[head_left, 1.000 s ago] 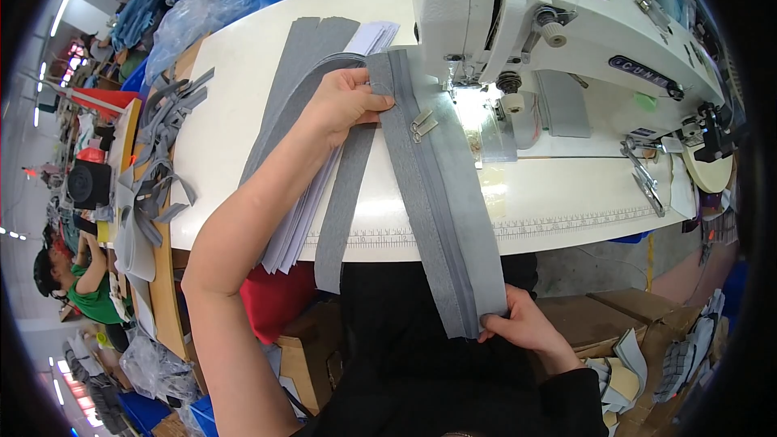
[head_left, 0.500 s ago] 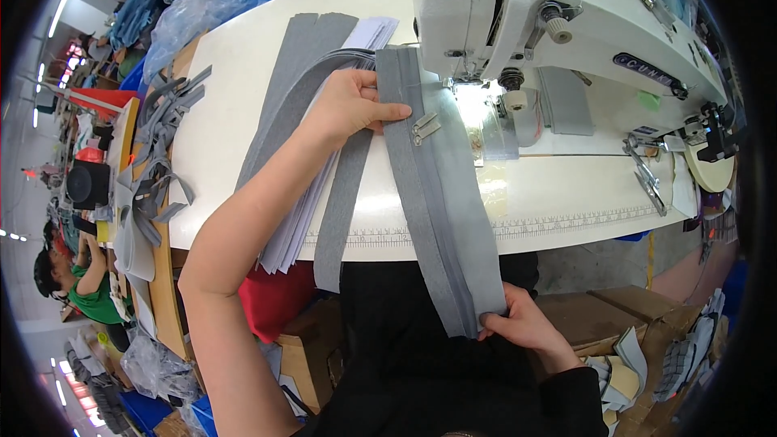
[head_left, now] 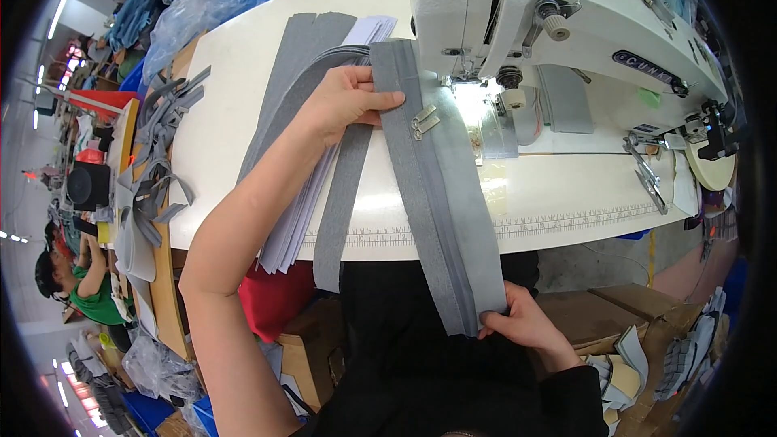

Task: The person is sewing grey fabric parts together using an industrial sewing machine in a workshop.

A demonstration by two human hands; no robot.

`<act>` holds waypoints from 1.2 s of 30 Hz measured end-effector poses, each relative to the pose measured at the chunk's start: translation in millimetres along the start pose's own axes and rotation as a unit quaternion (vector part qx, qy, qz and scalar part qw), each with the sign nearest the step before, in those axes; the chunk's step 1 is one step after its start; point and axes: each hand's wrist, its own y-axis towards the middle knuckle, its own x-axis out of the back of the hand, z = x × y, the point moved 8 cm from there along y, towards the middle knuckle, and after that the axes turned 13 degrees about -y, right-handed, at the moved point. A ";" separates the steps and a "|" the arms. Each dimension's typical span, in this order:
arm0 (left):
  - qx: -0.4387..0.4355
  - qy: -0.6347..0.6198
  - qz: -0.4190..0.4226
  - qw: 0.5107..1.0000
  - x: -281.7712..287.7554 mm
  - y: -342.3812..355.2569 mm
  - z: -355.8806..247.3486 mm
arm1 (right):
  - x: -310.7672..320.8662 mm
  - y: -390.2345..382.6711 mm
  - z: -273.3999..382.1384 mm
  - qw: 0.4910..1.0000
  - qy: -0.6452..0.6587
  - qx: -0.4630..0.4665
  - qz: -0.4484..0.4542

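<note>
A long grey fabric strip with a zipper (head_left: 433, 202) hangs between my hands, its lower part past the table's front edge. Near its top end, my left hand (head_left: 350, 101) pinches the left edge, thumb on top. My right hand (head_left: 518, 317) grips the bottom right corner between thumb and fingers. Two metal zipper pulls (head_left: 424, 122) lie on the upper part. To the right of the strip's top stands a white sewing machine (head_left: 461, 24), its needle area lit. Beneath and beside my left forearm lie grey fabric strips (head_left: 312, 48) and a stack of pale strips (head_left: 291, 235).
The white table (head_left: 218, 146) has a ruler scale (head_left: 566, 218) along its front edge. Grey scraps (head_left: 154, 129) hang over its left side. A folded grey piece (head_left: 566, 101) lies behind the needle. Cardboard boxes (head_left: 599, 316) stand at lower right; a person in green (head_left: 95, 295) sits far left.
The top end of the zipper strip and my left hand have shifted slightly up and left. My right hand stays nearly in place.
</note>
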 end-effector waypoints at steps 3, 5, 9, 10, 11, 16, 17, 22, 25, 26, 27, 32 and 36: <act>0.012 0.008 -0.021 1.000 7.1 4.1 0.9 | 0.7 0.7 -0.5 1.000 -0.009 0.004 0.000; -0.004 0.014 -0.026 1.000 11.6 3.6 -4.4 | 0.3 0.5 1.4 1.000 -0.003 0.003 0.001; -0.026 -0.013 -0.031 0.999 12.7 0.2 -15.3 | 1.6 -0.1 1.7 1.000 0.017 0.001 -0.011; -0.025 -0.014 -0.033 0.999 11.9 -1.3 -15.2 | 1.0 0.0 3.0 1.000 0.017 0.000 -0.009; -0.031 -0.010 -0.027 0.999 8.6 -2.6 -15.2 | 0.9 0.6 6.7 1.000 0.010 0.006 -0.009; -0.011 0.106 0.048 0.993 7.6 -14.8 -15.5 | -7.8 4.4 11.8 0.999 0.020 0.027 0.025; 0.002 0.122 0.053 0.991 10.1 -9.5 -24.8 | -8.1 4.1 5.7 0.999 0.029 0.036 0.029; -0.111 0.288 -0.011 0.951 30.6 52.8 -122.4 | -2.5 5.6 8.4 0.998 0.005 0.056 0.021; -0.349 0.057 -0.119 0.928 55.2 98.3 -191.1 | -6.5 9.0 13.5 0.997 0.006 0.069 0.016; -0.414 0.039 -0.111 0.902 32.1 96.2 -201.9 | -5.0 6.4 14.8 0.997 0.007 0.076 0.004; -0.478 0.022 -0.105 0.872 15.7 86.0 -209.4 | -4.2 3.9 16.8 0.996 0.007 0.085 -0.007; -0.623 0.338 -0.377 0.597 36.6 29.2 -142.3 | 34.1 -14.2 83.6 0.933 -0.223 0.231 -0.164; -0.353 0.170 -0.230 0.891 22.6 -2.9 -70.2 | 122.3 -30.2 157.0 0.686 -0.470 0.270 -0.485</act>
